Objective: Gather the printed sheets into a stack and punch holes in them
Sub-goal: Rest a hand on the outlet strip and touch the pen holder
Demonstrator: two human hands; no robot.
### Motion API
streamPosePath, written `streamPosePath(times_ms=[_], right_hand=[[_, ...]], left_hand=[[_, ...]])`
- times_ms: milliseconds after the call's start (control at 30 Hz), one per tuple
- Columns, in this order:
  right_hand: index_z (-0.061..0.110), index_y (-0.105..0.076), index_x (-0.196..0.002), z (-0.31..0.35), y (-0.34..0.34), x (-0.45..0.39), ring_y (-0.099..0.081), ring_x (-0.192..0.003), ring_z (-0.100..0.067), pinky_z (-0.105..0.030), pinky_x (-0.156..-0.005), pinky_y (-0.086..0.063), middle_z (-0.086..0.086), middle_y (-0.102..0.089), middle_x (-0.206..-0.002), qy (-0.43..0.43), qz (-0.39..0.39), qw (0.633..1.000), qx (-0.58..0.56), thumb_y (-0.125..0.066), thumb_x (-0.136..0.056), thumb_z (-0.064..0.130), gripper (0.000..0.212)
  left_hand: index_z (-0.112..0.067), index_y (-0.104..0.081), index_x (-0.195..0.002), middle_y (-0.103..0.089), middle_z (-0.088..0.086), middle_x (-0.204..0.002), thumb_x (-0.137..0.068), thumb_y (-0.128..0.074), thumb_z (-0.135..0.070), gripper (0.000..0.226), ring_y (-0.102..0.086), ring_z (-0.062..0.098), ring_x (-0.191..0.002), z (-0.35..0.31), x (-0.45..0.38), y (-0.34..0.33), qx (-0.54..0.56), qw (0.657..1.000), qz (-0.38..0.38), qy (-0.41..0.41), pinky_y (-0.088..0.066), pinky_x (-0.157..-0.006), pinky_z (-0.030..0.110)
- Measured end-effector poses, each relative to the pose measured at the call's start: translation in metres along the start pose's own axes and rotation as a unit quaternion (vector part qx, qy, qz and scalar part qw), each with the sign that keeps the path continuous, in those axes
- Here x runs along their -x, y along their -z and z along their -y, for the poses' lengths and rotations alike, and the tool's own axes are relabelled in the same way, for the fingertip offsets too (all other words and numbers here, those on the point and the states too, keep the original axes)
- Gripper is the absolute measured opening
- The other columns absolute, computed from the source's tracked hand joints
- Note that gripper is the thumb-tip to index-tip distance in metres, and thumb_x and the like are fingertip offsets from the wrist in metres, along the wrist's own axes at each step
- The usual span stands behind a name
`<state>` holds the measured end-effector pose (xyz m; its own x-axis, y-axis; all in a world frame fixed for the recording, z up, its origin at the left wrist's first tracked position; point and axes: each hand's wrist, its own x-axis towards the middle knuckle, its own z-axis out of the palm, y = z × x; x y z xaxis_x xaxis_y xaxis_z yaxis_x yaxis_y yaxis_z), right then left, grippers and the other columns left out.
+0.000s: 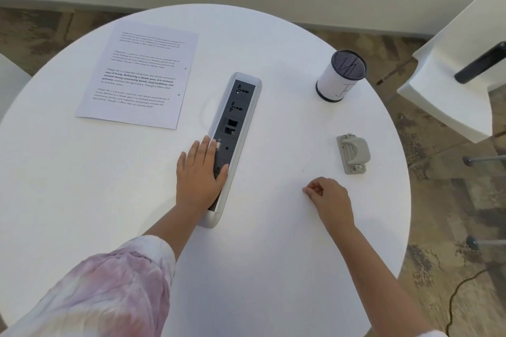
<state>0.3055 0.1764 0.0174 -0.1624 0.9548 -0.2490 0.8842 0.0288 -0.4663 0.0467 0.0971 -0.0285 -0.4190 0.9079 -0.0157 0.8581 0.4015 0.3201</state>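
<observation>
The printed sheets (pixel 138 76) lie as one stack at the far left of the round white table (pixel 273 254), with two punched holes showing near their right edge. A grey hole punch (pixel 353 153) sits at the right, apart from the paper. My left hand (pixel 200 172) rests flat with fingers spread on the near part of the table's power strip, holding nothing. My right hand (pixel 325 197) is on the table just below and left of the punch, fingers curled with thumb and fingertips pinched together; I cannot tell if anything tiny is between them.
A long grey power and data socket strip (pixel 232 139) runs across the table's middle. A white cylinder with a dark mesh top (pixel 341 75) stands at the far right. A white chair (pixel 460 68) with a black object (pixel 482 63) on it stands to the right.
</observation>
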Motion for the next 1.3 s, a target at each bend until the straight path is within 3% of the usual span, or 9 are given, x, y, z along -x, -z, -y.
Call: streamPosePath(times_ms=[167, 333, 500, 667, 800, 967, 1067, 1167, 1300], right_hand=[[0.002, -0.067, -0.091, -0.002, 0.007, -0.021, -0.060, -0.058, -0.005, -0.007, -0.054, -0.049, -0.001, -0.062, -0.070, -0.107, 0.014, 0.972, -0.209, -0.048, -0.092, 0.007, 0.020], [0.005, -0.066, -0.097, -0.010, 0.011, -0.016, -0.059, -0.069, -0.014, -0.019, -0.072, -0.051, 0.001, -0.062, -0.074, -0.093, 0.054, 0.980, -0.166, -0.051, -0.088, 0.005, 0.017], [0.012, -0.065, -0.088, -0.014, 0.015, 0.007, -0.054, -0.067, -0.004, 0.001, -0.059, -0.041, 0.005, -0.060, -0.077, -0.066, 0.081, 0.987, -0.119, -0.067, -0.079, 0.008, 0.010], [0.011, -0.067, -0.086, -0.012, 0.011, 0.016, -0.056, -0.069, -0.002, 0.003, -0.058, -0.039, 0.005, -0.063, -0.076, -0.067, 0.074, 0.985, -0.141, -0.071, -0.077, 0.009, 0.010], [0.012, -0.067, -0.082, -0.010, 0.009, 0.016, -0.056, -0.068, -0.003, -0.001, -0.060, -0.042, 0.001, -0.064, -0.077, -0.055, 0.056, 0.991, -0.113, -0.068, -0.079, 0.009, 0.005], [0.012, -0.067, -0.084, -0.009, 0.006, 0.016, -0.058, -0.074, -0.013, -0.023, -0.071, -0.047, 0.001, -0.062, -0.081, 0.008, 0.049, 0.999, -0.016, -0.062, -0.084, 0.013, 0.006], [0.011, -0.066, -0.087, -0.009, 0.004, 0.011, -0.057, -0.075, -0.014, -0.022, -0.068, -0.043, 0.000, -0.062, -0.084, 0.013, 0.061, 0.998, 0.000, -0.057, -0.088, 0.014, 0.010], [0.010, -0.062, -0.088, -0.008, 0.005, 0.002, -0.057, -0.067, -0.012, -0.016, -0.063, -0.043, -0.002, -0.061, -0.081, -0.079, 0.077, 0.986, -0.123, -0.053, -0.091, 0.013, 0.010], [0.003, -0.058, -0.084, 0.002, 0.015, -0.004, -0.062, -0.072, -0.014, -0.017, -0.065, -0.056, -0.011, -0.062, -0.083, -0.192, 0.094, 0.863, -0.458, -0.054, -0.090, 0.002, 0.007]], left_hand=[[-0.017, -0.031, -0.144, -0.032, 0.002, -0.151, -0.087, -0.024, -0.050, 0.066, -0.027, 0.023, -0.140, 0.000, 0.000, 0.001, 0.002, 1.000, 0.000, 0.001, -0.019, -0.112, 0.046], [-0.017, -0.032, -0.143, -0.034, 0.002, -0.151, -0.087, -0.025, -0.050, 0.066, -0.028, 0.024, -0.139, 0.000, 0.000, 0.001, 0.004, 1.000, -0.002, 0.000, -0.020, -0.111, 0.046], [-0.018, -0.032, -0.143, -0.033, 0.002, -0.151, -0.087, -0.024, -0.050, 0.066, -0.028, 0.023, -0.140, -0.001, 0.000, 0.001, 0.007, 1.000, -0.001, 0.002, -0.019, -0.112, 0.046], [-0.018, -0.032, -0.143, -0.033, 0.002, -0.151, -0.087, -0.024, -0.051, 0.066, -0.027, 0.023, -0.140, -0.001, -0.001, 0.001, 0.005, 1.000, 0.001, 0.003, -0.019, -0.112, 0.046], [-0.017, -0.032, -0.143, -0.033, 0.002, -0.151, -0.087, -0.024, -0.051, 0.066, -0.027, 0.023, -0.140, 0.000, -0.001, 0.001, 0.002, 1.000, 0.004, 0.004, -0.019, -0.112, 0.045], [-0.018, -0.032, -0.143, -0.033, 0.002, -0.151, -0.087, -0.024, -0.051, 0.065, -0.028, 0.023, -0.140, 0.000, -0.001, 0.001, 0.002, 1.000, 0.002, 0.003, -0.019, -0.112, 0.045], [-0.018, -0.030, -0.144, -0.031, 0.001, -0.152, -0.086, -0.022, -0.051, 0.067, -0.026, 0.022, -0.140, -0.001, -0.001, 0.002, 0.001, 1.000, 0.007, 0.005, -0.018, -0.112, 0.044], [-0.018, -0.030, -0.144, -0.031, 0.001, -0.152, -0.086, -0.022, -0.051, 0.067, -0.025, 0.022, -0.141, -0.001, -0.001, 0.002, 0.003, 1.000, 0.007, 0.005, -0.017, -0.112, 0.045], [-0.018, -0.033, -0.143, -0.034, 0.002, -0.151, -0.087, -0.026, -0.050, 0.065, -0.028, 0.023, -0.139, -0.001, 0.000, 0.002, 0.008, 1.000, 0.000, 0.004, -0.020, -0.112, 0.046]])
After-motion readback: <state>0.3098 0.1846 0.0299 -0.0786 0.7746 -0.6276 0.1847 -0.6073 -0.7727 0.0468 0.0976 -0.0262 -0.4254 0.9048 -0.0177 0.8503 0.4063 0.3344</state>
